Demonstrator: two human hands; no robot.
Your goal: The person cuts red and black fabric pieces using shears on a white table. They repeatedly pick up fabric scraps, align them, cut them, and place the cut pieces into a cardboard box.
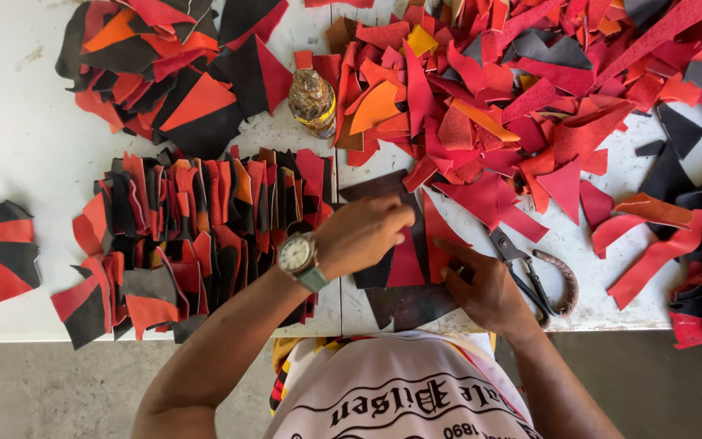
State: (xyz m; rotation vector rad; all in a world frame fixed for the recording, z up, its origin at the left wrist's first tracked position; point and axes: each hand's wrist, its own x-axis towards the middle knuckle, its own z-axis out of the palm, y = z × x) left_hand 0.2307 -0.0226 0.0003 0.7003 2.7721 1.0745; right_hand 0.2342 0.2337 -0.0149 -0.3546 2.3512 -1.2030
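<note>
We see a red and black leather piece lying at the near edge of the white desk. Left hand curls over its top, fingers pinching it. Right hand lies flat, pressing its right side. Shears sit just right. Stacked cut pieces lie left; loose scraps and a bottle behind.

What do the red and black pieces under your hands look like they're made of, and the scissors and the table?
The red and black triangular pieces under the left hand and right hand look like matte leather or suede: stiff cut edges, fuzzy surface. The dark scissors look like dull metal, one handle seemingly wrapped. The white table looks like moulded plastic, scuffed and slightly textured.
</note>
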